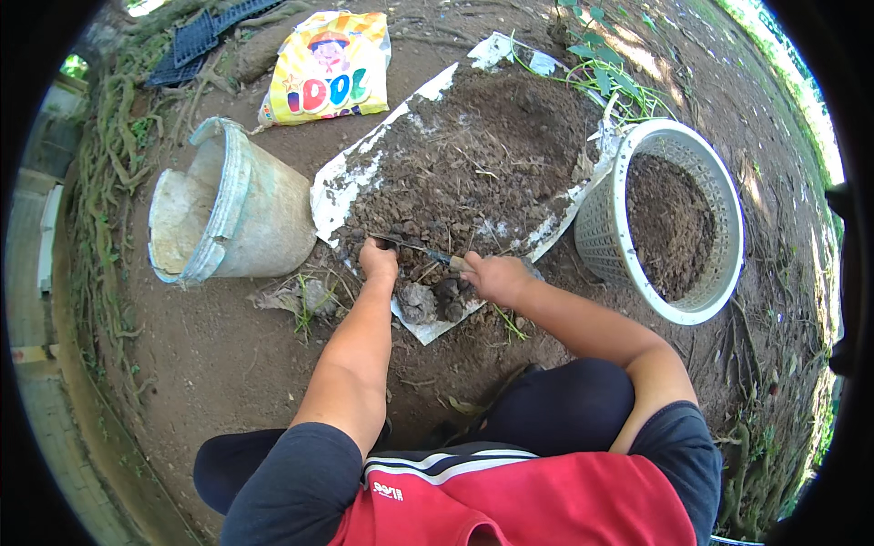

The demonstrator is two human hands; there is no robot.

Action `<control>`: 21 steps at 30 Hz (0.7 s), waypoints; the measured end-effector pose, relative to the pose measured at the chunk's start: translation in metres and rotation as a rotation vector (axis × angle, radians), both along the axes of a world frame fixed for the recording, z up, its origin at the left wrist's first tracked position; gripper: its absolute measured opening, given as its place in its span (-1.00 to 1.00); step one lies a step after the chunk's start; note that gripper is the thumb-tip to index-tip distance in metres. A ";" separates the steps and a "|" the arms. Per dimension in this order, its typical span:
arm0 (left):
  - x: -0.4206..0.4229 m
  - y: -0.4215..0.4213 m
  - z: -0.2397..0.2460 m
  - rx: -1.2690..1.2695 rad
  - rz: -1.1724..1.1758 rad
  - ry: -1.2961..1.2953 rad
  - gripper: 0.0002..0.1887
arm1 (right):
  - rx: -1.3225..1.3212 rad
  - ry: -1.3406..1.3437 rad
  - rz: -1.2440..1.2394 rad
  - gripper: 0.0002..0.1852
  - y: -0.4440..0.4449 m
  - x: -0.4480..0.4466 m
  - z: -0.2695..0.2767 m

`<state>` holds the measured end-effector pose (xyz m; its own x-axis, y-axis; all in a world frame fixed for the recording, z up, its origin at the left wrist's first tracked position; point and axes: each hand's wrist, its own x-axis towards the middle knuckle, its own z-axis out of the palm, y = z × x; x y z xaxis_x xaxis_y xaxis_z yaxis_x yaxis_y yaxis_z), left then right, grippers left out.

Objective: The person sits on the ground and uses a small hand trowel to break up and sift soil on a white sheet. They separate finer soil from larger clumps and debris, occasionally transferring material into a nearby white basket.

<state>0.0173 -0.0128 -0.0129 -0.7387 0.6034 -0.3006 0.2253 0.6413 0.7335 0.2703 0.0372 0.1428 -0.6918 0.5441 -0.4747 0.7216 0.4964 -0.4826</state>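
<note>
My right hand grips the wooden handle of a narrow-bladed hand tool, perhaps a knife or a trowel seen edge-on. Its metal blade points left over the soil, with the tip close to my left hand. The left fingers curl down at a dark clump on the near left part of the soil heap, and what they hold is hidden. Loose brown soil with clods and dry stalks covers a torn white sheet. A grey lump rests on the sheet's near corner, between my forearms.
A broken, pale plastic bucket lies tipped at left. To the right, a white perforated basket contains soil. Beyond are a yellow printed bag, black seedling trays and green vines. Tree roots line the left side.
</note>
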 end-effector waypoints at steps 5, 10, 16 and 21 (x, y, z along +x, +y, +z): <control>0.001 0.001 0.005 0.105 0.107 -0.196 -0.65 | 0.118 0.462 -0.082 -0.67 0.000 -0.006 0.000; 0.004 0.004 0.021 0.014 0.045 -0.123 -0.63 | 0.030 0.120 0.003 -0.67 0.004 -0.002 -0.003; 0.009 0.009 0.027 0.065 0.135 -0.186 -0.66 | 0.040 0.467 -0.086 -0.67 0.006 -0.006 -0.005; 0.006 0.007 0.025 -0.025 0.010 -0.016 -0.69 | -0.037 0.074 -0.035 -0.67 0.004 -0.005 -0.008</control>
